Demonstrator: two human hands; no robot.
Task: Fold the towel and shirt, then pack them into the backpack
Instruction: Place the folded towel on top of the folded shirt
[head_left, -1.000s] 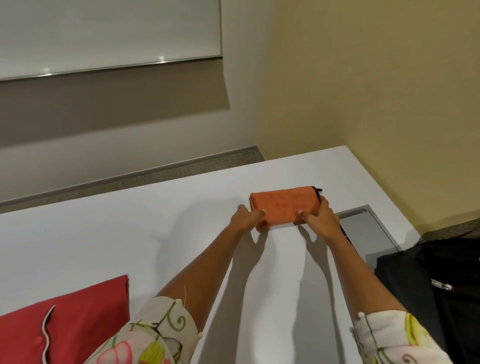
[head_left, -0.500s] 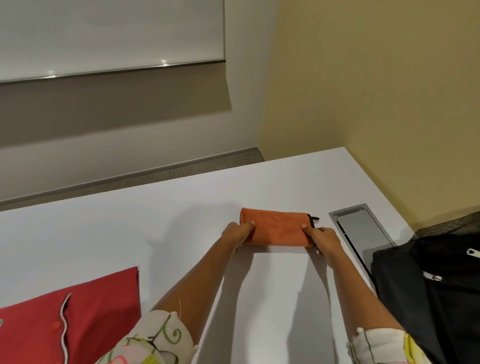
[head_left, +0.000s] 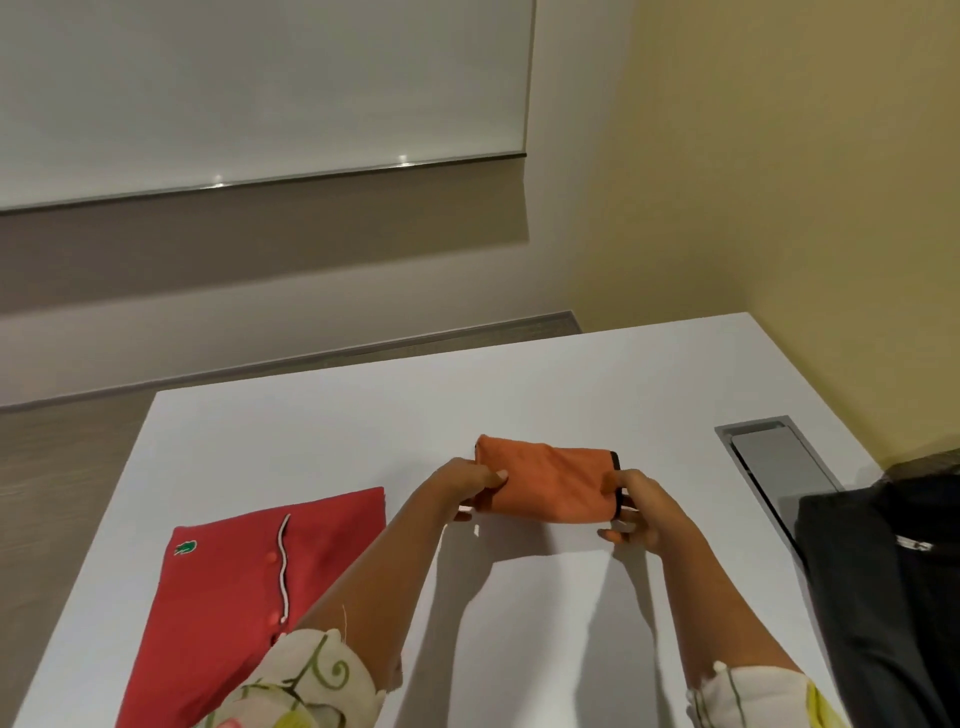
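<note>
The orange towel (head_left: 548, 480), folded into a small rectangle with a black edge on its right, is held just above the white table (head_left: 363, 415). My left hand (head_left: 467, 488) pinches its left end and my right hand (head_left: 641, 512) grips its right end. A red shirt (head_left: 244, 582) with a small green logo and white placket trim lies flat at the near left, partly hidden by my left sleeve. The black backpack (head_left: 883, 587) rests at the table's right edge.
A grey metal cable hatch (head_left: 779, 457) is set into the table between the towel and the backpack. The table's far edge meets a grey floor strip and walls; a whiteboard hangs on the far wall.
Both hands have lifted the folded towel slightly off the table and drawn it nearer. The view has swung left, bringing more of the red shirt into sight.
</note>
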